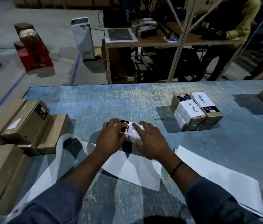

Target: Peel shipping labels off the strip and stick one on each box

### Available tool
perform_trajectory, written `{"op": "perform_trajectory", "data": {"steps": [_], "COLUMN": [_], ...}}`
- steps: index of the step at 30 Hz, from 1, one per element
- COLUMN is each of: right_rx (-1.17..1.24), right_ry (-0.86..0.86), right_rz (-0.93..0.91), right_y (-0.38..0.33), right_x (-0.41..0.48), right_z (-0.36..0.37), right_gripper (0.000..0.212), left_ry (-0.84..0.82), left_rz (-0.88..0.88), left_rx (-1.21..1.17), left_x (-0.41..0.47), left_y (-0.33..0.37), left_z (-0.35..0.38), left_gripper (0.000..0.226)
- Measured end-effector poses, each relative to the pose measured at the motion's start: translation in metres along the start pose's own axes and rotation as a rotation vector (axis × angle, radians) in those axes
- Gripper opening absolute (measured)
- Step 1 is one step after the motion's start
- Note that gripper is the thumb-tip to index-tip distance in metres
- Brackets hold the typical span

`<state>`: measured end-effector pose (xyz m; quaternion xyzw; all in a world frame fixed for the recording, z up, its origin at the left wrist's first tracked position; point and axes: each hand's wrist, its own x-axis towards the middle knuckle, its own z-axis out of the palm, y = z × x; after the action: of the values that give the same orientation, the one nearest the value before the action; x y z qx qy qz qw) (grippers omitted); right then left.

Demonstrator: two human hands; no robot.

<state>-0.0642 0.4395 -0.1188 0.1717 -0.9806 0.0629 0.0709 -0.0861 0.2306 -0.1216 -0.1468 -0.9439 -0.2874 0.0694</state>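
Left hand (111, 137) grips the box (124, 126); right hand (150, 141) presses flat fingers on its barcode label (132, 135), print unreadable.

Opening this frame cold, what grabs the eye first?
Both hands meet at the middle of the blue table: the left hand grips a small box while the right hand presses a white label onto it. A stack of labelled boxes sits far right, brown boxes crowd the left edge, and the backing strip curls across the near side.
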Motion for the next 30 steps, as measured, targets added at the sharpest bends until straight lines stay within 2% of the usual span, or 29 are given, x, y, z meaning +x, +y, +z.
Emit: {"op": "perform_trajectory", "data": {"steps": [5,10,14,20,30], "right_rx": [-0.058,-0.064,-0.194,-0.381,-0.399], "right_ry": [0.088,0.243,0.217,0.213,0.274], "right_rz": [0.017,0.304,0.442,0.482,0.470], "right_y": [0.006,0.025,0.062,0.094,0.104], "right_x": [-0.009,-0.010,-0.007,-0.008,-0.005], "right_z": [0.008,0.009,0.003,0.005,0.008], "right_gripper": [0.061,0.057,0.052,0.051,0.050], "left_ry": [0.059,-0.020,-0.056,-0.052,-0.113], "left_rz": [-0.090,-0.010,0.030,0.085,0.143], "left_rx": [-0.163,-0.155,-0.202,-0.186,-0.166], "left_x": [-0.006,-0.005,0.000,0.017,0.050], "left_y": [0.004,0.015,0.022,0.042,0.089], "left_z": [0.011,0.016,0.023,0.032,0.052], "left_gripper": [0.047,0.036,0.031,0.019,0.019]}}
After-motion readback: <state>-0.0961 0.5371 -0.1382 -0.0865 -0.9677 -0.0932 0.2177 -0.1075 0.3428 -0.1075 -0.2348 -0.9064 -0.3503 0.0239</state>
